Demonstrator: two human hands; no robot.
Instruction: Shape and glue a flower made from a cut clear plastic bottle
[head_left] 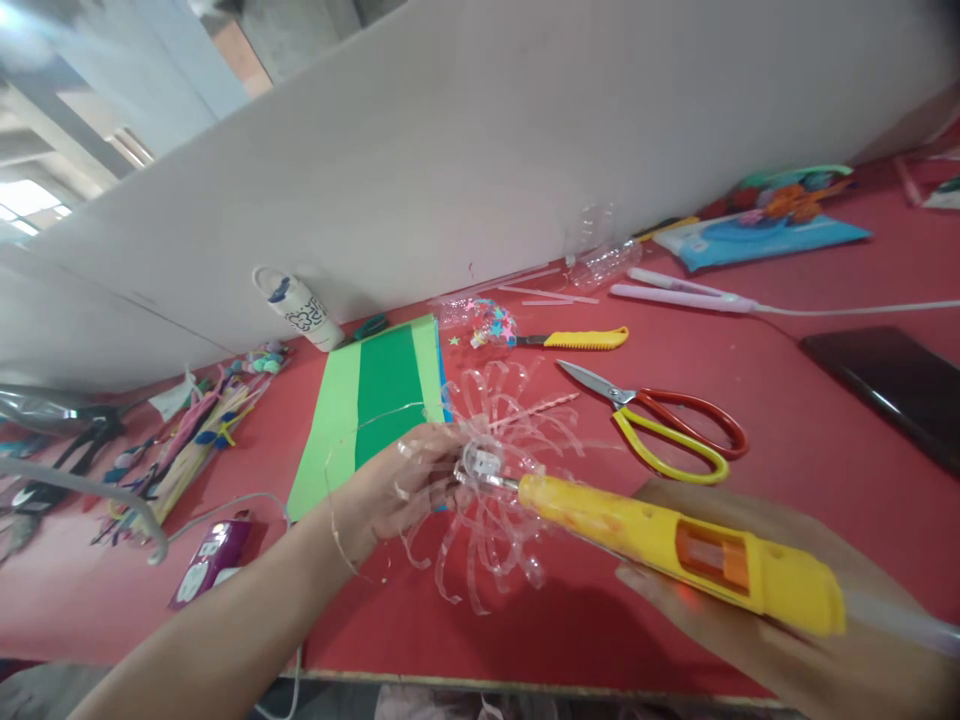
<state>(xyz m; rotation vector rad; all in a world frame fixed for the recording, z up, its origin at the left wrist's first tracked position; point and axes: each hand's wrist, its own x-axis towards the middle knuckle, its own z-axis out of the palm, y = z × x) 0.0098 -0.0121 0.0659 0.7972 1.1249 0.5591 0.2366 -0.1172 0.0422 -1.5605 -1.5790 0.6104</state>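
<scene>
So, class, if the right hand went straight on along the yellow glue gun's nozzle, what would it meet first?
Most likely the middle of the clear curled plastic, which the left hand holds. The yellow glue gun in the right hand points its nozzle there; whether they touch is unclear.

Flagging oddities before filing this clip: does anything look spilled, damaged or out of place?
Only one small star: it lies loose on the table, apart from the clustered stars, so looks stray. The curled plastic at the left hand looks cut rather than broken.
</scene>
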